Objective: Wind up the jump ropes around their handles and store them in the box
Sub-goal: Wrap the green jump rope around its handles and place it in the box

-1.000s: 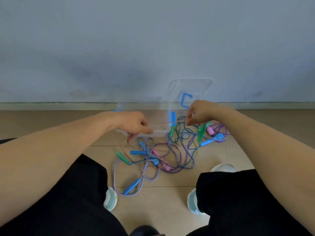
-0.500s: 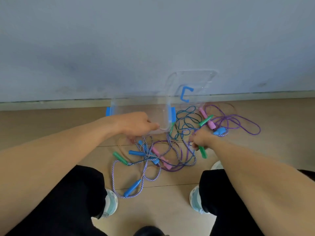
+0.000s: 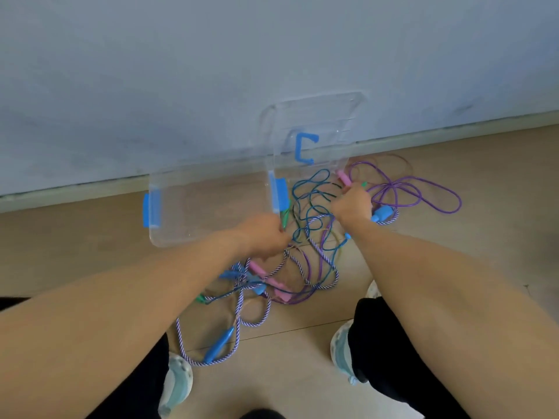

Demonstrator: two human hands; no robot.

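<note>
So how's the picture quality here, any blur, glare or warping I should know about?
Head view: light is soft and even, shadows faint; the left hand and right hand are smeared by motion; the ropes look soft, the clear box shows only a mild sheen, no harsh glare; the wide lens bows and tilts the baseboard; the wall looks flat and grey.

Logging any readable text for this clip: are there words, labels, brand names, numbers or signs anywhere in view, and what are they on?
None can be read.
Clear plastic box: no label or print visible.
Lid leaning on the wall: only a blue handle, shaped like a C, not a letter.
Jump rope handles: plain colours, no markings visible.
Shoes: no logo legible.
</note>
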